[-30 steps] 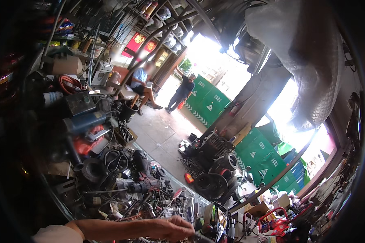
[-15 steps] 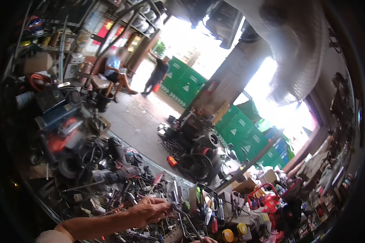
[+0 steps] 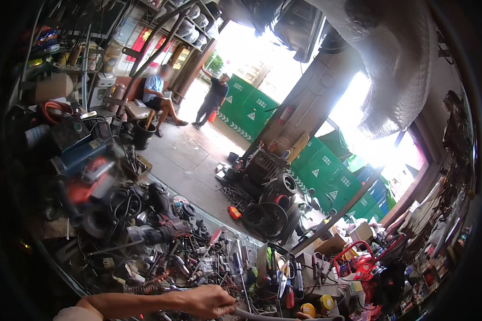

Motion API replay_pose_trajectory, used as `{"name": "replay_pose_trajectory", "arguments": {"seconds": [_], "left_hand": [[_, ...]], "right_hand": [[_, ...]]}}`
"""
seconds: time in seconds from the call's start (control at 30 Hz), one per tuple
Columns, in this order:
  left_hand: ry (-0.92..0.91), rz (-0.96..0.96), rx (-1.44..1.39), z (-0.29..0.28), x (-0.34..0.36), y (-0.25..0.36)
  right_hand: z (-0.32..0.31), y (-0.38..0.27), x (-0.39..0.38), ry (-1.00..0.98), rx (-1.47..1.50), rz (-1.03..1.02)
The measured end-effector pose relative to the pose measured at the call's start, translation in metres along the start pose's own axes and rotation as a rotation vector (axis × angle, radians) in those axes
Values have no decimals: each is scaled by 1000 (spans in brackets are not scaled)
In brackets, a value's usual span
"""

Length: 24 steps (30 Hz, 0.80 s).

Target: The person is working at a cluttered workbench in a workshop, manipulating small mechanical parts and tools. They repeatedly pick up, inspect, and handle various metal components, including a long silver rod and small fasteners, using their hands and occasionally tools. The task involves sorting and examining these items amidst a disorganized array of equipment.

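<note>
My left hand [image 3: 213, 302] is closed at the bottom of the view, its forearm reaching in from the lower left. Its fingers grip one end of a long grey metal bar [image 3: 260, 316], slightly bent, which runs rightward along the lower edge. Only a few fingertips of my right hand [image 3: 303, 316] show, curled at the bar farther right; the rest is cut off. Beyond the left hand, a crowded bench top bears screwdrivers [image 3: 238, 263], a coil spring [image 3: 147, 283] and many small metal parts. Right of them stands a tool bin [image 3: 278, 259] with pliers and handles.
Yellow-lidded jars [image 3: 326, 302] stand close to my right hand. A power tool [image 3: 160, 231] and a red machine [image 3: 91, 179] crowd the left. Past the bench, tyres [image 3: 265, 218] lie on the floor. One person [image 3: 156, 91] sits; another [image 3: 213, 99] stands near green panels [image 3: 246, 109].
My left hand has moved down toward the lower edge. The bar has swung from steeply slanted to nearly level, and my right fingertips have shifted right. The view has tilted slightly.
</note>
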State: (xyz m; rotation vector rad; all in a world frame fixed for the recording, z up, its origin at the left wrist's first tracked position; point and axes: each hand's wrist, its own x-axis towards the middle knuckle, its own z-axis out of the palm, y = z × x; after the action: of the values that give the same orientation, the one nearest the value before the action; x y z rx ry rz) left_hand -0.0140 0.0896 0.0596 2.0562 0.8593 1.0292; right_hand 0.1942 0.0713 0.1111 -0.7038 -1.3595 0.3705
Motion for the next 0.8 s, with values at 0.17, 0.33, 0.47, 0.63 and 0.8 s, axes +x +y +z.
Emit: {"name": "replay_pose_trajectory", "arguments": {"seconds": [0.17, 0.33, 0.47, 0.63, 0.8], "left_hand": [[-209, 72, -121, -15, -3, 39], [-279, 82, -580, -9, 0, 38], [-265, -212, -833, -26, -3, 53], [-45, -140, -1349, -4, -4, 16], [242, -410, -1549, -12, 4, 27]], "right_hand": [[-47, 70, -2, -49, -590, -186], [-10, 26, 9, 183, 296, 598], [1, 17, 7, 240, 676, 791], [6, 18, -7, 227, 994, 877], [-8, 51, -34, 281, 935, 668]]}}
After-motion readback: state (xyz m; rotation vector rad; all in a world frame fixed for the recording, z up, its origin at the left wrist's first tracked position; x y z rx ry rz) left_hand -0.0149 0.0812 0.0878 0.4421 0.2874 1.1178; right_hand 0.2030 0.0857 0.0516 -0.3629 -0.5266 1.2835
